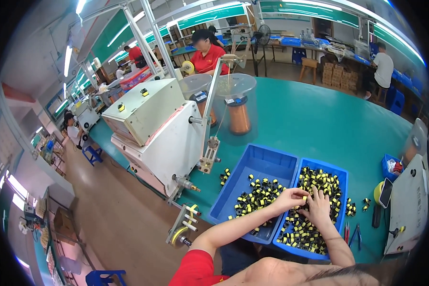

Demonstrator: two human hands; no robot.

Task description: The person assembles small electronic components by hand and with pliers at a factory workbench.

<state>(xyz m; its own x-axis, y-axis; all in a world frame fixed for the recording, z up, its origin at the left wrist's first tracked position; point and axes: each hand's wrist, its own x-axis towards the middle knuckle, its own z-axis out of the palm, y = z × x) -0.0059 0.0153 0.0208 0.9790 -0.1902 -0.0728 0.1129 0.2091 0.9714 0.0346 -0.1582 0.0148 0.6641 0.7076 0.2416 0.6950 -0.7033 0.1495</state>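
Note:
Two blue plastic bins stand side by side in front of me, holding many small wound coils with yellow tape and black bases. In the left bin [228, 199] the coils [258, 196] are heaped toward the middle and near side, while the right bin [344, 202] is covered with them. My left hand [290, 199] reaches across to the right bin, thumb and fingers pinched at a yellow-and-black coil [304, 198]. Close beside it, my right hand [319, 208] is over the heap with fingers bent and somewhat apart; no held piece shows in it.
A white winding machine [164, 143] stands left of the bins, with copper wire spools [239, 117] behind it. Pliers [356, 234], loose coils [351, 208] and a phone [385, 193] lie to the right on the green table [314, 119]. A co-worker [206, 57] sits across.

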